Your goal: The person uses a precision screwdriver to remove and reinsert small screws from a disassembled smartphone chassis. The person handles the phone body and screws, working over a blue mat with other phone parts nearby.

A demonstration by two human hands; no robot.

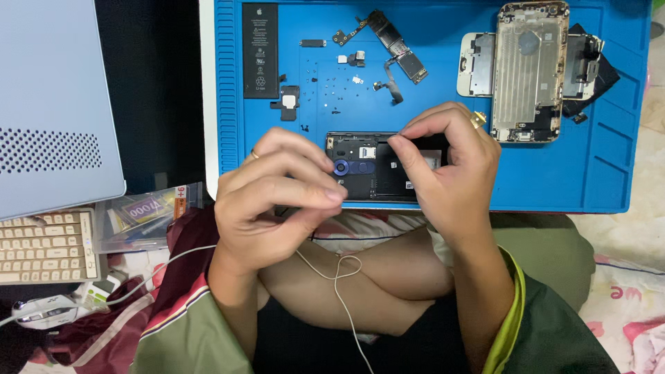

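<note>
A black opened phone body (374, 173) with a blue camera ring lies at the near edge of the blue work mat (596, 166). My left hand (277, 201) is curled over its left end, fingertips together near the blue ring; whether it pinches a small part is hidden. My right hand (447, 166) rests on the right half of the phone, thumb and forefinger pinched together over its middle. Each hand wears a ring.
On the mat lie a black battery (260, 50), a logic board with flex cables (391, 41), several tiny screws (332, 86) and a metal phone chassis (528, 69). A grey case (48, 104), keyboard (41, 246), mouse (45, 312) stand left. A white cable (339, 277) crosses my lap.
</note>
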